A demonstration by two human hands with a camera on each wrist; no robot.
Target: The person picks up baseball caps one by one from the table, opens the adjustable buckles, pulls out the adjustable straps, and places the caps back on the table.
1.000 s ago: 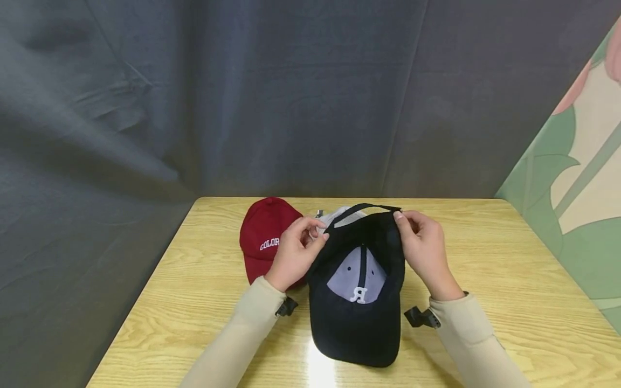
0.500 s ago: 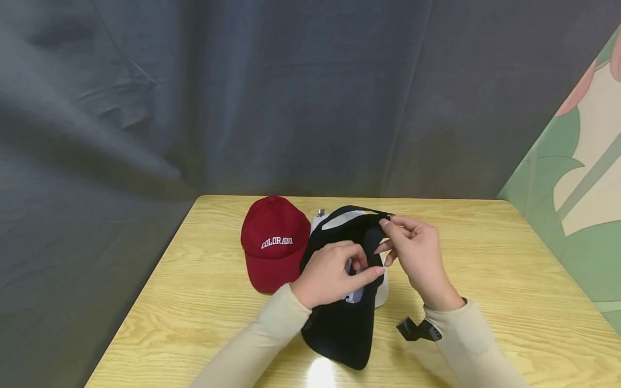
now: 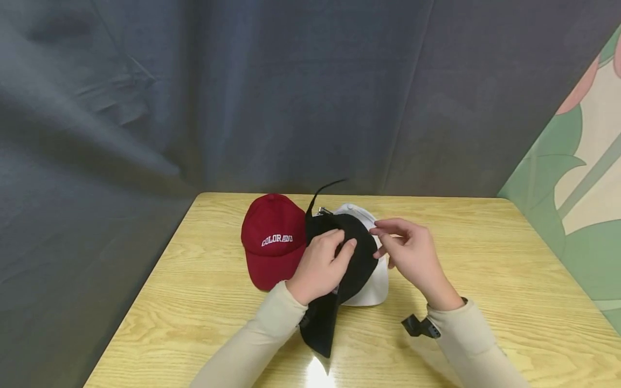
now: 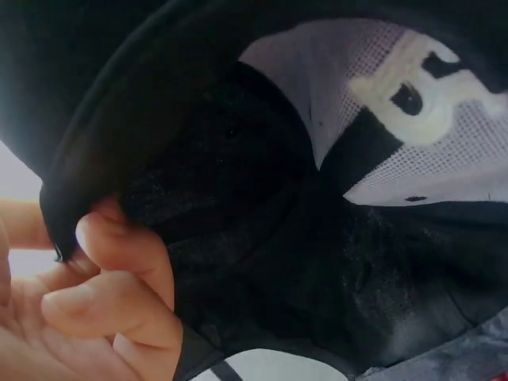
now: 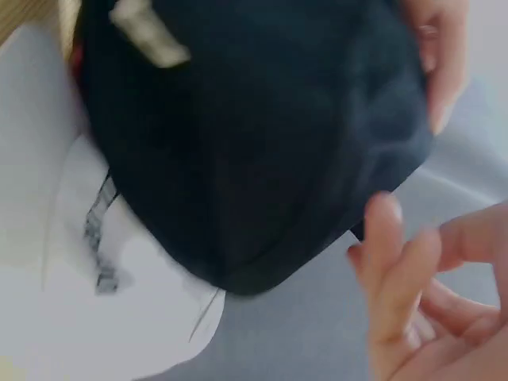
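Note:
A black baseball cap (image 3: 358,256) is tilted on its side, its brim pointing down toward me and its thin strap sticking up behind. My left hand (image 3: 321,264) grips the cap's edge; in the left wrist view the curled fingers (image 4: 131,270) are at the rim, beside the mesh lining and the back of a white letter. My right hand (image 3: 409,250) is at the crown's right side with fingers loosely bent; in the right wrist view nothing lies between its fingers (image 5: 405,278). Behind the black cap is a white cap (image 3: 375,288), partly hidden, with dark lettering in the right wrist view.
A dark red cap (image 3: 271,237) lettered COLORADO lies on the wooden table (image 3: 194,280), left of the black cap. A grey curtain (image 3: 310,97) hangs behind the table. A patterned panel (image 3: 577,199) stands at the right.
The black cap has turned from inside-up to its side, showing its outer crown. My left hand has moved from the strap to the rim. My right hand has let go of the strap end.

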